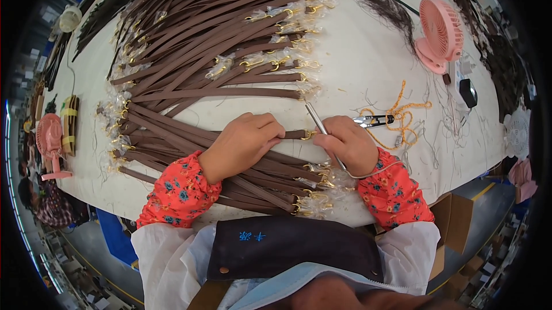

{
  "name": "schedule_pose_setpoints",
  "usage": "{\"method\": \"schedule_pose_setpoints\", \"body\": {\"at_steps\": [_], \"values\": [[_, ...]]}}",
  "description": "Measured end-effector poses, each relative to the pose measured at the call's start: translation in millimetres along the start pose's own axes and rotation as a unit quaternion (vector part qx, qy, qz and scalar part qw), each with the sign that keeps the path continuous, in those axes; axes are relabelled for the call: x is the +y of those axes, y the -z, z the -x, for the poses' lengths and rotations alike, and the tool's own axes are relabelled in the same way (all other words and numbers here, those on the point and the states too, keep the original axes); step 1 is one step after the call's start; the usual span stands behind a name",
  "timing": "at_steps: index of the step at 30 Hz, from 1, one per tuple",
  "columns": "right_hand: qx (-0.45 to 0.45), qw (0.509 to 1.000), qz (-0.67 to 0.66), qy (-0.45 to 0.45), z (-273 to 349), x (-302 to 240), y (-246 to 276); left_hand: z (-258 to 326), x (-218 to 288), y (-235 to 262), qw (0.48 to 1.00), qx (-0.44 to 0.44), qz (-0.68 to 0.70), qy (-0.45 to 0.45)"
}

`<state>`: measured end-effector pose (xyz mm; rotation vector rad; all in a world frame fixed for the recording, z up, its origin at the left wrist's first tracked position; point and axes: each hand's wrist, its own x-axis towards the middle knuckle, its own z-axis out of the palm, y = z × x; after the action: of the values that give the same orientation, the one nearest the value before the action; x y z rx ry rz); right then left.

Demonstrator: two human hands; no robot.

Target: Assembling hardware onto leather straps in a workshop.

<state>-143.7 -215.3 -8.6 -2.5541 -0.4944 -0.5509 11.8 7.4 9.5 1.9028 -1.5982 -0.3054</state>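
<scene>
One brown strap lies across the middle of the white table, and I look down on it from above. A small gold hook sits at its right end. My left hand is curled over the strap, with the thumb and fingers pinching it close to that end. My right hand is folded around a thin silver stick, which pokes out past the fingers at the top and leans to the left. The right fingertips are right by the hook, but I cannot tell if they touch it. Under and below my left hand is a pile of more brown straps, and a bigger pile of the same straps fills the far side. Lots of their ends have gold hooks and bits of clear plastic. Just beside my right hand are little snips with black on them, and a curly orange cord is next to those. Farther out, a pink fan stands at the far right, and another pink fan is at the left. A brown cardboard box is below the table's right edge.
</scene>
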Motion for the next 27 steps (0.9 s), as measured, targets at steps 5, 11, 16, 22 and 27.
{"method": "schedule_pose_setpoints", "body": {"at_steps": [5, 11, 16, 22, 27], "values": [[0.067, 0.997, -0.040, 0.017, -5.1, -3.3, -2.1, -3.9, 7.3, 4.2, 0.990, -0.055, 0.090, 0.090], [0.043, 0.923, -0.328, -0.195, 1.6, -16.8, 8.6, -6.6, 11.5, 4.3, 0.982, -0.075, 0.128, 0.116], [0.102, 0.839, -0.483, -0.230, 4.3, -16.2, 2.1, -2.9, 5.6, -16.3, 0.996, -0.011, 0.061, 0.065], [0.021, 0.802, -0.523, -0.287, 7.8, -15.6, 5.5, -3.9, 3.5, -14.4, 0.987, 0.014, 0.129, 0.093], [-0.012, 0.807, -0.514, -0.290, 7.0, -14.0, 3.7, -4.1, -1.2, -8.1, 0.972, -0.019, 0.195, 0.126]]}}
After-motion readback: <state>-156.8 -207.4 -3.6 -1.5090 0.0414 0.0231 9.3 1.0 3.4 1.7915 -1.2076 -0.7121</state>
